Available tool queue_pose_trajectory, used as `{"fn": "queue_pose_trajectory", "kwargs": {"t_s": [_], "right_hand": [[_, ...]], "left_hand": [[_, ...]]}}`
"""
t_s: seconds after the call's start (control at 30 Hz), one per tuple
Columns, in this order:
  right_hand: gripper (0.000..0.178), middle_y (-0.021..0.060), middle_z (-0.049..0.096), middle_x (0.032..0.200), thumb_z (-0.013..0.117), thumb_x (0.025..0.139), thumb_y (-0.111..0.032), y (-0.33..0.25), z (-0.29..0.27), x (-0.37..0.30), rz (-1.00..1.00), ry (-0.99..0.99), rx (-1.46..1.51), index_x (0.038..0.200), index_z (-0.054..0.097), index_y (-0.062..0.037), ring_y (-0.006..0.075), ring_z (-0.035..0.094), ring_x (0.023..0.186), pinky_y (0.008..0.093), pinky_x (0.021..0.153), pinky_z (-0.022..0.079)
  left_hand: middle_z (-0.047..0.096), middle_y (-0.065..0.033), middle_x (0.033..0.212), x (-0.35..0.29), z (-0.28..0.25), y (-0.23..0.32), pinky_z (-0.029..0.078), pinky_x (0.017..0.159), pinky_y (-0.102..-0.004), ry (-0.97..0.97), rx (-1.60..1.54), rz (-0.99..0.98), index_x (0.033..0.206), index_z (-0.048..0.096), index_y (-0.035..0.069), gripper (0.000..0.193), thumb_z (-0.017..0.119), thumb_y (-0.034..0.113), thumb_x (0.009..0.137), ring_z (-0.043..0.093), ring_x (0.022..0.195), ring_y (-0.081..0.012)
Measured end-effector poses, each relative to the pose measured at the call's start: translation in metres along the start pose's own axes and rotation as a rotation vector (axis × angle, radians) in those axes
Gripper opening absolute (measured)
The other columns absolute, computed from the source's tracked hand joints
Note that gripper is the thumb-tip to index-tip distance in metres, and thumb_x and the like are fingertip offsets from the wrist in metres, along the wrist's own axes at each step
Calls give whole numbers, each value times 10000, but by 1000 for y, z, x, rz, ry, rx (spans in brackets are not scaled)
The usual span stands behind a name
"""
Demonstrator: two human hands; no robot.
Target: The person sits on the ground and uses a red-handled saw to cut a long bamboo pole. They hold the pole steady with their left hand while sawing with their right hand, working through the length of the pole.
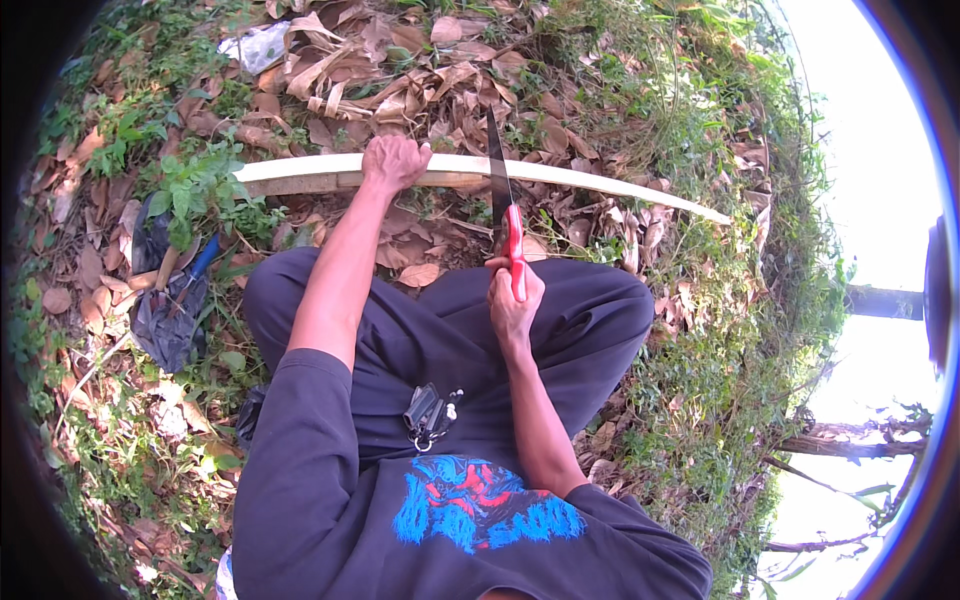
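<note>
A long pale strip of wood (pixel 585 180) lies crosswise in front of my folded legs, seeming to curve down at its right end. My left hand (pixel 396 162) is closed around it, left of its middle. Under the strip there, a second, browner piece of wood (pixel 310 184) shows. My right hand (pixel 516 298) grips the red handle of a hand saw (pixel 515 238). The saw's dark blade points away from me and crosses the strip to the right of my left hand. Whether its teeth bite into the wood, I cannot tell.
Dry brown leaves (pixel 400 80) and green weeds cover the ground. A black plastic bag (pixel 170 320) lies at the left, with a blue-handled tool (pixel 203 258) beside it. Farther off is a pale plastic scrap (pixel 256 47). A black pouch with a key ring (pixel 424 412) rests on my lap.
</note>
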State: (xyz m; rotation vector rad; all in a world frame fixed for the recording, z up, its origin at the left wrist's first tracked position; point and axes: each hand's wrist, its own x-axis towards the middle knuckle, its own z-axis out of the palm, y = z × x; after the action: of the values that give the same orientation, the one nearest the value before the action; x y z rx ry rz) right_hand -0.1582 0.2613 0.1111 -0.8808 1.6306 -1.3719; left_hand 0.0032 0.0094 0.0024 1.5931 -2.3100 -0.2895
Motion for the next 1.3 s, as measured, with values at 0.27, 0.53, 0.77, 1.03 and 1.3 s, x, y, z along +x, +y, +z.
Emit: {"fn": "queue_pose_trajectory", "kwargs": {"t_s": [0.27, 0.53, 0.77, 1.03, 1.3], "right_hand": [[167, -44, 473, 582, 496, 929, -25, -1, -5, -53, 49, -3, 30, 943, 638, 63, 23, 388, 440, 191, 416, 308], [166, -40, 480, 587, 496, 908, -7, -1, 0, 13, -18, 8, -52, 912, 652, 51, 28, 404, 447, 196, 418, 326], [146, -54, 493, 595, 519, 909, -2, -10, -3, -40, 96, 9, 65, 902, 658, 42, 21, 431, 470, 198, 446, 338], [163, -43, 441, 560, 480, 885, 12, -14, 15, 20, -30, 21, -13, 868, 635, 60, 29, 346, 409, 207, 380, 274], [150, -62, 482, 587, 506, 916, 4, -11, 3, -47, 79, 0, -1, 931, 650, 43, 9, 414, 475, 197, 446, 319]], "left_hand": [[691, -184, 697, 5, 1, -1, 541, 671, -440, -99, -18, -52, 637, 719, 53, 531, 382, 372, 896, 685, 641, -311], [665, -169, 644, 5, -2, 4, 539, 616, -410, -24, 18, 6, 579, 676, 71, 477, 420, 342, 878, 655, 574, -291], [673, -149, 648, 4, -1, -4, 535, 593, -415, -34, 27, -7, 608, 695, 78, 479, 420, 359, 880, 666, 595, -286], [706, -149, 724, 5, 9, -8, 542, 668, -418, -40, 76, 28, 654, 727, 88, 520, 385, 401, 889, 691, 661, -295], [698, -138, 700, 5, 1, -2, 529, 644, -414, -148, 64, -84, 644, 711, 87, 529, 370, 406, 893, 685, 646, -260]]}}
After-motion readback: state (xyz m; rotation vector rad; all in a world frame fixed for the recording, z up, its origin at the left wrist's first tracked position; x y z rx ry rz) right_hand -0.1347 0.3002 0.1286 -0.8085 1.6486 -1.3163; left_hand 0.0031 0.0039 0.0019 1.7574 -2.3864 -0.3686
